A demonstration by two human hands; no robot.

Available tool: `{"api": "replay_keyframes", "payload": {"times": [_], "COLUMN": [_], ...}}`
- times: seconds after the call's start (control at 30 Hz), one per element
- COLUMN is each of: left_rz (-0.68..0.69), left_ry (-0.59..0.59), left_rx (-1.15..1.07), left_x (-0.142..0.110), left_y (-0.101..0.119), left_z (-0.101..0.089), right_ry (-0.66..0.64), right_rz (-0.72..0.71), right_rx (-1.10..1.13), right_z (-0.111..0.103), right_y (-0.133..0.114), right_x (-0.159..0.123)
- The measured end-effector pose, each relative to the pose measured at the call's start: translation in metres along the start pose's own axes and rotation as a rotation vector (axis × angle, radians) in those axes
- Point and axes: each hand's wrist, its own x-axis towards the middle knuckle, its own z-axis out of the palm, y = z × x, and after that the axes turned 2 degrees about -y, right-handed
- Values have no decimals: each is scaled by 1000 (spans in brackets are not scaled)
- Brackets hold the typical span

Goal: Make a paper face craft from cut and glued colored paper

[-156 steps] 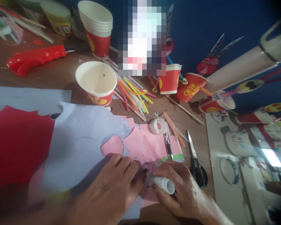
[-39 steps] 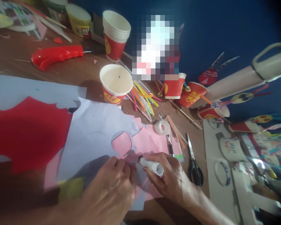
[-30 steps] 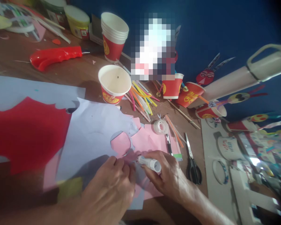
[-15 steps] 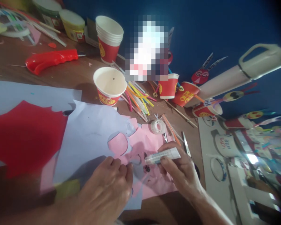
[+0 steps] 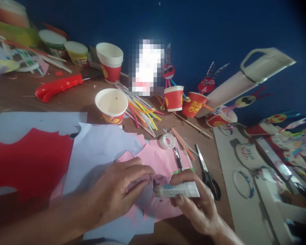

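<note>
My right hand [image 5: 196,200] grips a whitish glue tube [image 5: 178,190] with a blue mark, between thumb and fingers. The tube lies almost level, its flat end to the right and its narrow dark tip pointing left. Facing that tip, my left hand [image 5: 117,187] has thumb and index finger curled towards each other. Whatever small thing is between them is blurred and cannot be made out. Under both hands lie cut pink paper [image 5: 158,156] and pale white paper [image 5: 97,146]. Black scissors [image 5: 210,182] and a black pen [image 5: 177,158] are close to my right hand.
A clear tape roll [image 5: 167,140] sits beyond the hands. Further back are a paper cup [image 5: 112,109], stacked cups [image 5: 109,64], drinking straws [image 5: 145,114] and a red-handled awl [image 5: 58,87]. Red paper [image 5: 28,160] lies left; decorated cups [image 5: 173,98] stand right, near a leaning white flask [image 5: 265,64].
The view has tilted up a little. My left hand has turned from a loose fist, bringing thumb and index finger to the tube's tip. The tube has stayed in my right hand.
</note>
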Motion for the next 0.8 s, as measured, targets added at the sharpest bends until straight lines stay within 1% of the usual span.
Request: {"api": "replay_keyframes", "payload": {"times": [0.07, 0.13, 0.23, 0.33, 0.43, 0.5, 0.6, 0.67, 0.8], "left_rz": [36, 73, 110, 133, 118, 91, 57, 70, 177], "left_ry": [-65, -92, -109, -116, -110, -101, -89, -87, -84], "left_rx": [40, 66, 56, 45, 48, 57, 77, 130, 237], "left_x": [-1, -1, -2, -2, 0, 0, 0, 0, 1], "left_y": [0, -1, -3, -4, -3, -3, -5, -6, -7], "left_z": [1, 2, 4, 5, 5, 5, 5, 5, 4], "right_ry": [-6, -16, -38, -33, 22, 75, 164, 205, 244], "right_rz": [28, 52, 86, 103, 143, 185, 286, 332, 287], "right_rx": [53, 123, 208, 257, 362, 501, 700, 744, 716], "right_z": [0, 1, 2, 4, 5, 4, 2, 2, 3], "right_y": [0, 0, -1, 0, 2, 5, 6, 6, 6], "right_x": [-1, -1, 0, 1, 3, 5, 11, 14, 14]}}
